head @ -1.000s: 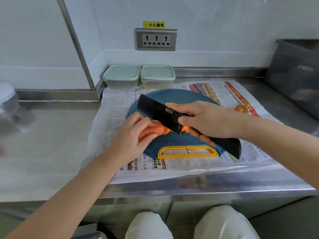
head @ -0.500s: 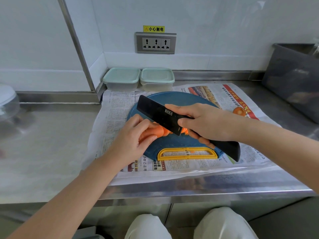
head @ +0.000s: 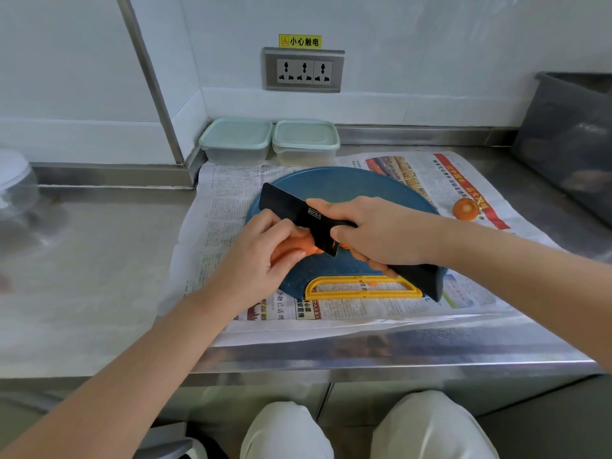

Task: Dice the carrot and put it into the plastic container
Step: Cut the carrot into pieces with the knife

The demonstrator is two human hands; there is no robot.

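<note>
Knife (head: 299, 220) nearer left hand (head: 261, 256) round carrot (head: 288, 248)

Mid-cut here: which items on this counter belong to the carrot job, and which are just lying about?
Job: carrot, knife, cutting board, plastic containers, left hand, right hand.
Lying about: carrot end, newspaper, grey bin, wall socket.

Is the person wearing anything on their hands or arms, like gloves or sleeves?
No. The left hand and right hand are bare: no gloves, rings or watch. The left arm and right arm are uncovered to the picture's edge, no sleeve in view. The only clothing visible is white trousers.
</note>
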